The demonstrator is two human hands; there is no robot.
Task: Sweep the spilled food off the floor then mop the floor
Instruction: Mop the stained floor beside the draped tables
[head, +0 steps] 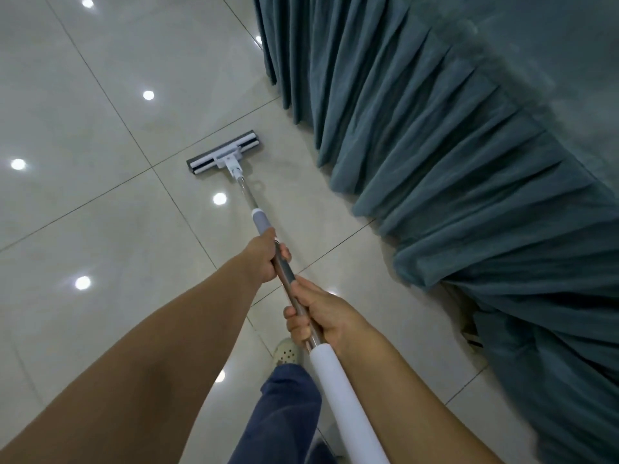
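Note:
A flat mop with a grey and white head (225, 152) rests on the glossy beige tiled floor (100, 202), ahead of me. Its metal pole (246, 194) runs back toward me and ends in a white grip (338, 390). My left hand (266, 259) is closed around the pole just below a grey collar. My right hand (316, 313) grips the pole lower down, just above the white grip. No spilled food shows on the tiles in view.
A long teal pleated curtain (452, 145) hangs down to the floor along the right side, close to the mop head. My leg in blue trousers (284, 413) and a white perforated shoe (286, 351) stand below the pole. Ceiling lights reflect on the tiles.

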